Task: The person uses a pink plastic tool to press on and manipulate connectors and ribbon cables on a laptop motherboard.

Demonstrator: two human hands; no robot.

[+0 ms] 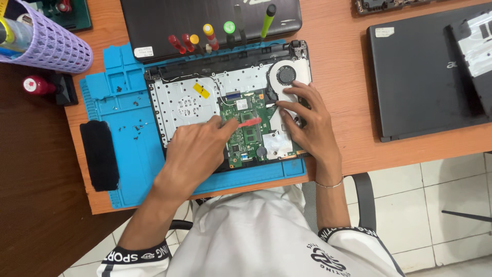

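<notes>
Risk: the slim red plastic pry tool (pixel 249 121), pinched in the left hand (pixel 197 149), could skid across the green circuit board (pixel 246 131) and nick a part; cause — the tip lies flat on crowded components. Right hand (pixel 307 123) spread open, pressing near the round cooling fan (pixel 286 76); board sits bare in the opened laptop base (pixel 189 100) on a blue silicone work mat (pixel 120 102).

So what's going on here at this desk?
A person is working on an opened laptop lying on a blue repair mat. Their left hand holds a small red tool against the green circuit board. Their right hand rests on the metal part beside the fan. Loose screws lie on the mat, and screwdrivers line its top edge.
</notes>
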